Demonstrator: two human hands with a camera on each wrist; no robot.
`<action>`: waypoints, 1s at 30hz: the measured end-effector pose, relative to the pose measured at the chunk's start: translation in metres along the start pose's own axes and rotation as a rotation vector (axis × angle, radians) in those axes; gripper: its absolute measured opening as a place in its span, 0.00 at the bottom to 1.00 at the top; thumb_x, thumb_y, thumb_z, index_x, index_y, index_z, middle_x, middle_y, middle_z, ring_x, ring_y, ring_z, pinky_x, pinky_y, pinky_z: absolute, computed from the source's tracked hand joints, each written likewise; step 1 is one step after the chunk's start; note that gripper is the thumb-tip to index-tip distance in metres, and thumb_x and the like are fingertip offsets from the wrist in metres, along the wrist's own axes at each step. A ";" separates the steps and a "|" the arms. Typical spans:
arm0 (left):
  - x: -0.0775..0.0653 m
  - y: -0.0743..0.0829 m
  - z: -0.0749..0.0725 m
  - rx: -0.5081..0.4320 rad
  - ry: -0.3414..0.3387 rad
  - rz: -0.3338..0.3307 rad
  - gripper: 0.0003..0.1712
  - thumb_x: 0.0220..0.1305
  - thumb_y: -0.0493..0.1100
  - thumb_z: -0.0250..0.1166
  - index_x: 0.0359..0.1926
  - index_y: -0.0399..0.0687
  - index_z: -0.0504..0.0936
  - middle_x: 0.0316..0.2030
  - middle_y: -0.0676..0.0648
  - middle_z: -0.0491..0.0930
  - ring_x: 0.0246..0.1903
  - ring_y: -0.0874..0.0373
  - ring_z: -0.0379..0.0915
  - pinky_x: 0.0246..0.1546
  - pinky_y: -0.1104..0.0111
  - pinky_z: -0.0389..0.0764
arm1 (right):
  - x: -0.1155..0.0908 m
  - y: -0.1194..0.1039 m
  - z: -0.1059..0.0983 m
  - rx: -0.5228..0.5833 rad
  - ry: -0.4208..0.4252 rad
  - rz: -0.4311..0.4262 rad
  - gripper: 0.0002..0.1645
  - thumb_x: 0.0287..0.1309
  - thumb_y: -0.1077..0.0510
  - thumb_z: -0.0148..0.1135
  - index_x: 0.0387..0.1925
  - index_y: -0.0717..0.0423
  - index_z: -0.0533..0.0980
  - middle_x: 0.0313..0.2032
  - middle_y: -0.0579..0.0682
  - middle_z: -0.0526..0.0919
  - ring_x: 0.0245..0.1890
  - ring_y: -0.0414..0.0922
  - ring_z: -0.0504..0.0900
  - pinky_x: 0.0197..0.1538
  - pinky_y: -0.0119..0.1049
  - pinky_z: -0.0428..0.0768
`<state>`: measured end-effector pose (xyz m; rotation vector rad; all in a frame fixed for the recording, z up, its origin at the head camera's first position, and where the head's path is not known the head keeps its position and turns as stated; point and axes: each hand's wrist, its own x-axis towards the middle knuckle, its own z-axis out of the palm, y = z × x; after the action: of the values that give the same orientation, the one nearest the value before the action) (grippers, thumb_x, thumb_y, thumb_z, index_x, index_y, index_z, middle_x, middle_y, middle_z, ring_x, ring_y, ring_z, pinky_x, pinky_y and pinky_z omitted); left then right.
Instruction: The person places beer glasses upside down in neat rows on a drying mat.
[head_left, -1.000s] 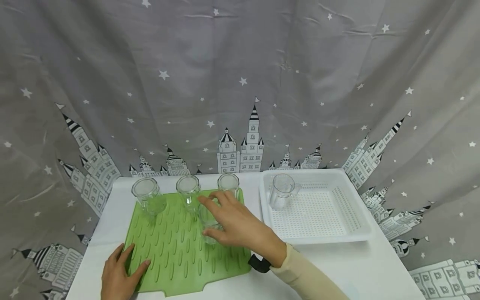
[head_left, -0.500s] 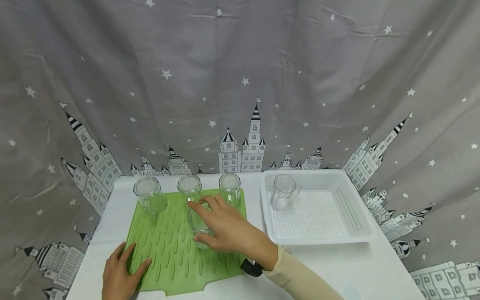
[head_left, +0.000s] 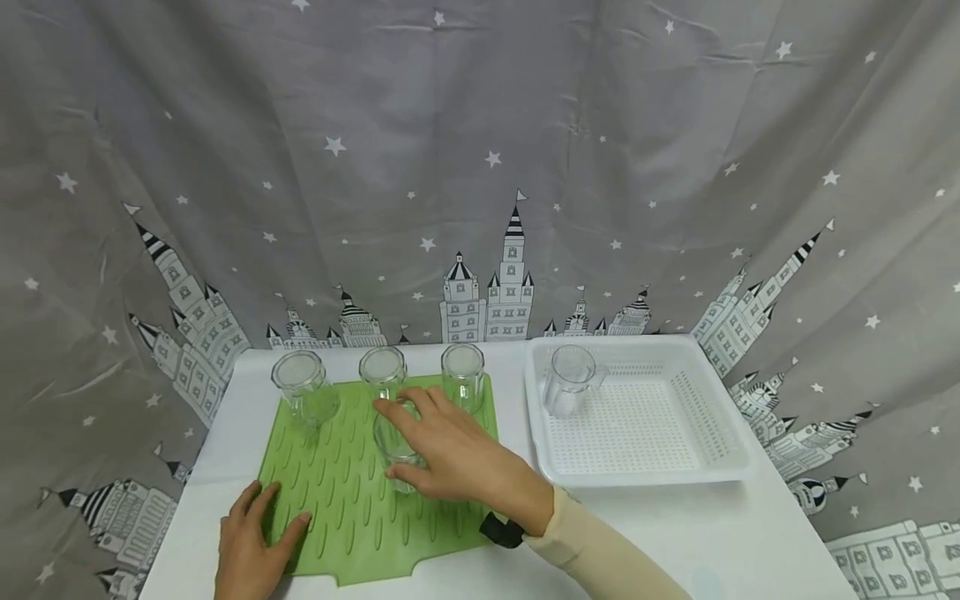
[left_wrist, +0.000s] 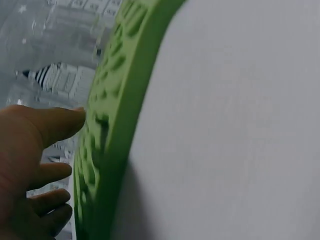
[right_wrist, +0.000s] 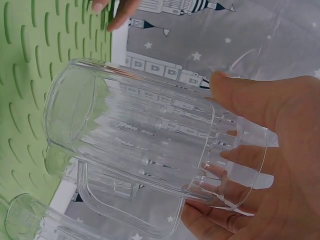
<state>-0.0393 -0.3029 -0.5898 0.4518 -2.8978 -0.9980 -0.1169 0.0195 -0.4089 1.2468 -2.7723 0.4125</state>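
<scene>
My right hand [head_left: 461, 454] grips a clear glass mug [head_left: 397, 450] from above, over the middle of the green ridged mat [head_left: 337, 508]. In the right wrist view, the thumb and fingers curl round one end of this mug, and its handle sticks out at the side. The mug's other end is at the mat; I cannot tell whether it bears fully on it. My left hand [head_left: 251, 546] rests at the mat's front left corner with the thumb over the edge. In the left wrist view, the fingers [left_wrist: 52, 172] are fairly straight beside the mat.
Along the mat's back edge stand three glass mugs: a left one [head_left: 300, 383], a middle one [head_left: 382, 367] and a right one [head_left: 463, 379]. A white perforated basket [head_left: 652, 477] at the right holds another mug [head_left: 570, 383]. Behind the white table hangs a grey curtain [head_left: 480, 108].
My right hand has shifted a little left with the mug, then stayed nearly still over the last half second. The left hand keeps its place at the mat's corner.
</scene>
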 end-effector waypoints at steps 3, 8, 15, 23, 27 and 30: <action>-0.005 0.013 0.005 -0.045 0.043 0.068 0.47 0.68 0.53 0.76 0.76 0.32 0.67 0.78 0.21 0.55 0.74 0.14 0.52 0.77 0.21 0.49 | 0.001 0.000 -0.001 -0.010 0.004 -0.005 0.52 0.69 0.34 0.69 0.85 0.43 0.58 0.75 0.50 0.71 0.71 0.47 0.73 0.67 0.39 0.84; -0.014 0.047 0.015 -0.139 -0.036 0.153 0.53 0.64 0.57 0.79 0.81 0.45 0.65 0.79 0.29 0.60 0.76 0.22 0.57 0.66 0.22 0.65 | 0.001 -0.001 -0.002 -0.012 0.006 -0.005 0.52 0.69 0.34 0.70 0.84 0.42 0.58 0.75 0.50 0.71 0.69 0.47 0.75 0.64 0.38 0.86; -0.020 0.086 0.040 -0.369 -0.192 0.185 0.55 0.62 0.56 0.81 0.84 0.59 0.62 0.81 0.40 0.64 0.80 0.29 0.57 0.72 0.24 0.65 | 0.001 -0.002 0.000 -0.028 0.013 -0.022 0.52 0.68 0.33 0.70 0.84 0.42 0.59 0.74 0.50 0.72 0.68 0.46 0.75 0.60 0.36 0.87; -0.021 0.111 0.062 -0.501 -0.147 0.238 0.46 0.61 0.51 0.82 0.76 0.64 0.71 0.72 0.52 0.78 0.72 0.65 0.71 0.73 0.38 0.76 | -0.001 -0.004 0.002 -0.013 0.021 -0.037 0.53 0.66 0.33 0.71 0.83 0.41 0.59 0.72 0.49 0.72 0.67 0.46 0.75 0.56 0.34 0.87; -0.021 0.117 0.066 -0.511 -0.132 0.257 0.46 0.59 0.49 0.84 0.76 0.67 0.72 0.70 0.53 0.79 0.67 0.77 0.69 0.72 0.42 0.77 | -0.002 -0.005 0.001 -0.002 0.013 -0.041 0.53 0.67 0.34 0.72 0.83 0.42 0.59 0.73 0.50 0.72 0.67 0.46 0.75 0.58 0.34 0.87; -0.021 0.120 0.066 -0.513 -0.146 0.258 0.47 0.60 0.49 0.83 0.76 0.69 0.71 0.71 0.54 0.79 0.66 0.77 0.70 0.70 0.47 0.78 | -0.003 -0.004 0.001 -0.004 0.006 -0.043 0.52 0.67 0.35 0.72 0.83 0.42 0.59 0.74 0.50 0.72 0.67 0.47 0.75 0.59 0.34 0.86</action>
<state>-0.0593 -0.1672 -0.5680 -0.0254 -2.5667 -1.7007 -0.1113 0.0190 -0.4093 1.2991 -2.7345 0.4070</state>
